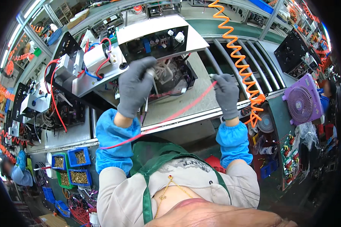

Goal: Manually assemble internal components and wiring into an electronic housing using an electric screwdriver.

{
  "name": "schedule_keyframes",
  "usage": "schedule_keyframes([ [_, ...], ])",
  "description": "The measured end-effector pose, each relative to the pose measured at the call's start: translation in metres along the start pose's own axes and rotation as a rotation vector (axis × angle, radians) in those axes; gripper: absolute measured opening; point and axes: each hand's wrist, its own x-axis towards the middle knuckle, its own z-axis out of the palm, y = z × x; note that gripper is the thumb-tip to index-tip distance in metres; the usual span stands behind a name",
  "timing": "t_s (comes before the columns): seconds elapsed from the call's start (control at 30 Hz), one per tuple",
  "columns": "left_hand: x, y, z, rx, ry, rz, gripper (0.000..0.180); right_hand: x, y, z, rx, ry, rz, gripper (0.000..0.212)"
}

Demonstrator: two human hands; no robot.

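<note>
My left hand [134,85], in a grey glove and blue sleeve cover, pinches a bundle of pale wires [161,73] at the open side of a white and black machine chassis [157,38] on the bench. My right hand [226,94], gloved the same way, grips the end of a thin red wire [178,112] that runs slack from it down to the lower left across my left sleeve. A white cylindrical capacitor [96,56] with red and blue leads sits on the chassis part to the left.
An orange coiled air hose [240,60] hangs just right of my right hand. A purple fan [302,102] stands at the right. Blue and green bins of brass parts [72,166] sit lower left. More chassis [57,106] line the conveyor; another worker [19,170] is far left.
</note>
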Motion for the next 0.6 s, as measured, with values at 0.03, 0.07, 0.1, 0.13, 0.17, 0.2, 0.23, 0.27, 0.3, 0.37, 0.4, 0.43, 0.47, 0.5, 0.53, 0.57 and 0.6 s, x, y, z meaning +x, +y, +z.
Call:
schedule_keyframes([
  [0.03,0.01,-0.006,0.003,0.048,0.113,0.028,0.039,-0.002,0.004,-0.001,0.061,0.072,0.066,0.023],
  [0.07,0.021,-0.004,0.016,-0.062,0.08,-0.043,0.046,0.005,0.003,0.001,0.088,0.118,0.001,0.025],
  [0.1,0.031,0.01,0.033,-0.176,0.038,-0.116,0.054,0.006,-0.001,0.003,0.08,0.117,0.016,0.025],
  [0.13,0.042,0.005,0.047,-0.221,-0.005,-0.055,0.066,0.013,-0.006,0.01,0.184,0.119,0.007,0.023],
  [0.17,0.048,0.003,0.058,-0.217,-0.012,-0.077,0.062,0.018,-0.01,0.016,0.288,0.122,-0.004,0.022],
  [0.2,0.056,-0.014,0.065,-0.088,-0.009,0.047,0.057,0.028,-0.013,0.022,0.29,0.126,-0.008,0.022],
  [0.23,0.06,-0.036,0.07,0.044,-0.004,0.164,0.051,0.037,-0.014,0.03,0.341,0.148,-0.005,0.023],
  [0.27,0.062,-0.049,0.068,0.029,-0.03,0.24,0.031,0.046,-0.015,0.035,0.385,0.172,0.002,0.024],
  [0.3,0.057,-0.043,0.062,-0.16,-0.031,0.049,0.018,0.054,-0.014,0.04,0.43,0.196,0.009,0.024],
  [0.37,0.05,-0.051,0.046,-0.189,-0.004,0.001,0.016,0.073,-0.024,0.041,0.492,0.212,0.057,0.025],
  [0.4,0.044,-0.05,0.039,-0.248,0.014,-0.068,0.017,0.085,-0.034,0.042,0.447,0.211,-0.036,0.023],
  [0.43,0.039,-0.048,0.036,-0.313,0.025,-0.139,0.019,0.092,-0.037,0.045,0.395,0.211,-0.121,0.021],
  [0.47,0.039,-0.047,0.036,-0.243,0.031,-0.146,0.021,0.101,-0.031,0.055,0.259,0.264,-0.19,0.019],
  [0.5,0.038,-0.049,0.036,-0.241,0.036,-0.15,0.021,0.108,-0.033,0.06,0.263,0.26,-0.193,0.019],
  [0.53,0.037,-0.051,0.037,-0.24,0.067,-0.139,0.021,0.114,-0.035,0.062,0.151,0.141,-0.221,0.017],
  [0.57,0.036,-0.053,0.038,-0.24,0.097,-0.129,0.021,0.119,-0.037,0.062,0.037,0.021,-0.249,0.014],
  [0.6,0.036,-0.052,0.037,-0.241,0.1,-0.136,0.021,0.125,-0.041,0.056,0.01,-0.038,-0.241,0.017],
])
